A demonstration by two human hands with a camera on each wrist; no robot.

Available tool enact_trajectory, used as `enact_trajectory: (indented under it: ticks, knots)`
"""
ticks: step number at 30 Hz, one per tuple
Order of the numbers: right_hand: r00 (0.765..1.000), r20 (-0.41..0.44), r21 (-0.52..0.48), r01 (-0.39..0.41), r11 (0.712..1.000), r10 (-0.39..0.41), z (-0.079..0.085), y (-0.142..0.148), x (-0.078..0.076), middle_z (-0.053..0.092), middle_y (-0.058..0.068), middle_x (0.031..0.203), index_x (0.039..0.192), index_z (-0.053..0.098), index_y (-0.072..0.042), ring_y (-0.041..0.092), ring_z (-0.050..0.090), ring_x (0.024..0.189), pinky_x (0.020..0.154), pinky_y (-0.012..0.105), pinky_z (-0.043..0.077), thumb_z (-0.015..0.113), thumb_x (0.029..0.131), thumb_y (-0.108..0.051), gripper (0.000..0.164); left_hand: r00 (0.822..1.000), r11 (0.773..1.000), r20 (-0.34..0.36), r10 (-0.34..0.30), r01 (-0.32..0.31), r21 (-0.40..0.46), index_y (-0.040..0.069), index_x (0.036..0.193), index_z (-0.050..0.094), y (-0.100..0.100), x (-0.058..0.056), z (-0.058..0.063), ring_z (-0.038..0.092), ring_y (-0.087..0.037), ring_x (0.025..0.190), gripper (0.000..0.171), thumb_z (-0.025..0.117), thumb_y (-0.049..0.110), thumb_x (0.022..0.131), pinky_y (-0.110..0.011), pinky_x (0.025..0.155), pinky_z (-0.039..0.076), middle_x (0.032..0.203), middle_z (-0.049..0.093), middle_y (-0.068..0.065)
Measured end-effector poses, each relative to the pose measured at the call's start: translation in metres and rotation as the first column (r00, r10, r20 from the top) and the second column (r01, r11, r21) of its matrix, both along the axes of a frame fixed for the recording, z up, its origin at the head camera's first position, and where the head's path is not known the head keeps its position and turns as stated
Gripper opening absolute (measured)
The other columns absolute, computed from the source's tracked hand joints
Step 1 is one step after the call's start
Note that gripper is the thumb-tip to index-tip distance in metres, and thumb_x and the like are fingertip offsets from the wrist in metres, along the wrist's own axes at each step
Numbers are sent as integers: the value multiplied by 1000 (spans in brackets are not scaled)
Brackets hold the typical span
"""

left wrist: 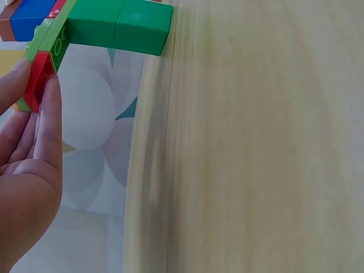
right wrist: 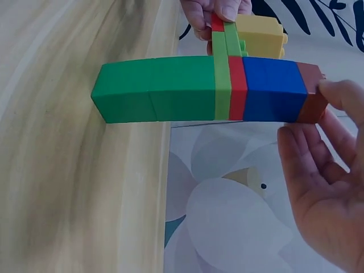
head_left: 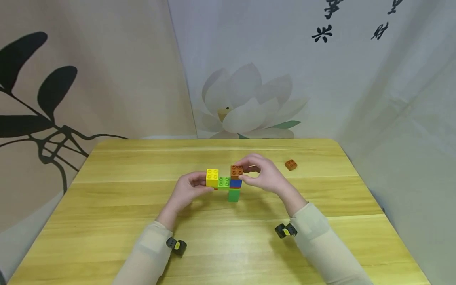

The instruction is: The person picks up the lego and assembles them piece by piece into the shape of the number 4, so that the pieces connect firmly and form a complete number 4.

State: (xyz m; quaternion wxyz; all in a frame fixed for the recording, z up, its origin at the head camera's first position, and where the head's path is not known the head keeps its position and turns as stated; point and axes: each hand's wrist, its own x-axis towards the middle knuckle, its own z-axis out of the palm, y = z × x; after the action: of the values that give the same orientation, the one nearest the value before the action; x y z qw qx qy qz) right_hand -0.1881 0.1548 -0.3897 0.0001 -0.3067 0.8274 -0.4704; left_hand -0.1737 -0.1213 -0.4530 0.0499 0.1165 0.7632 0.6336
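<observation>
A toy-brick structure stands upright on the table. Its column has two green bricks, then a thin lime brick, a thin red one, a blue brick and a brown brick on top. Lime bricks stick out leftward from the column, bearing a yellow brick, with a red brick on their underside. My left hand grips this side arm at its outer end, thumb and fingers around the red brick. With thumb and fingers, my right hand pinches the brown brick at the top.
A loose brown brick lies on the wooden table, to the right of and beyond my right hand. Behind the table's far edge hangs a printed curtain. Small black devices sit at both wrists.
</observation>
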Motion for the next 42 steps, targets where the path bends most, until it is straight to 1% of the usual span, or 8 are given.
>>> enact_trajectory:
  ticks: [7, 14, 17, 23, 29, 32, 38, 42]
  knots:
    - [997, 71, -51, 46, 998, -43, -5, 5, 4, 62, 16, 114, 122, 64, 2, 33, 61, 104, 94, 47, 52, 74, 88, -2, 36, 1000, 1000, 4, -1, 1, -3, -5, 117, 67, 1, 0, 0, 67, -23, 91, 42, 81, 0, 78, -28, 81, 57, 107, 70, -14]
    - [992, 98, -71, 86, 994, -79, 17, 10, 24, 61, 28, 112, 125, 57, 10, 43, 60, 103, 94, 55, 49, 69, 89, 4, 38, 1000, 1000, 10, 6, -6, -16, -4, 118, 67, 0, 0, 0, 66, -24, 92, 43, 82, 1, 78, -28, 81, 57, 107, 70, -14]
    - [988, 122, -69, 106, 992, -97, 17, 16, 27, 61, 29, 113, 129, 54, 10, 43, 59, 103, 95, 57, 47, 68, 91, 3, 41, 1000, 1000, 7, 6, -6, -14, -4, 118, 67, -1, 0, 0, 66, -24, 92, 43, 82, 1, 78, -29, 81, 57, 107, 70, -14]
    - [978, 151, -40, 152, 988, -144, 1, 35, 27, 61, 25, 113, 132, 52, 8, 39, 59, 103, 96, 57, 46, 66, 93, 0, 42, 1000, 1000, 0, -2, 2, -4, -4, 117, 67, -1, 0, -1, 66, -23, 91, 43, 82, 0, 77, -28, 81, 57, 106, 70, -14]
    - [968, 152, -14, 204, 979, -200, -40, 65, 16, 61, 23, 118, 135, 52, 3, 35, 59, 107, 98, 54, 46, 66, 95, -6, 43, 1000, 1000, -3, -8, 8, 0, -4, 117, 67, 0, -1, -1, 66, -23, 91, 43, 82, 0, 77, -28, 81, 57, 106, 71, -14]
    - [962, 164, -7, 222, 975, -218, -55, 80, 12, 61, 20, 122, 137, 51, 2, 35, 57, 112, 100, 54, 44, 66, 96, -10, 45, 1000, 1000, 2, -8, 8, -1, -4, 117, 67, 0, -1, 0, 66, -24, 91, 42, 82, 0, 77, -28, 81, 57, 106, 71, -14]
    - [949, 160, 9, 274, 962, -272, -63, 106, 10, 57, 24, 130, 139, 47, 4, 40, 51, 121, 103, 58, 40, 64, 98, -13, 48, 1000, 1000, 10, -3, 3, -2, -3, 117, 67, 1, -1, 1, 66, -24, 92, 43, 82, -1, 77, -29, 81, 57, 106, 71, -14]
    - [924, 149, 32, 352, 936, -352, -64, 118, 8, 54, 25, 134, 140, 46, 4, 40, 48, 124, 105, 57, 38, 65, 98, -18, 51, 1000, 1000, 21, 5, -5, -3, -3, 118, 67, 0, 0, 2, 66, -24, 92, 43, 82, -1, 77, -28, 81, 57, 106, 71, -13]
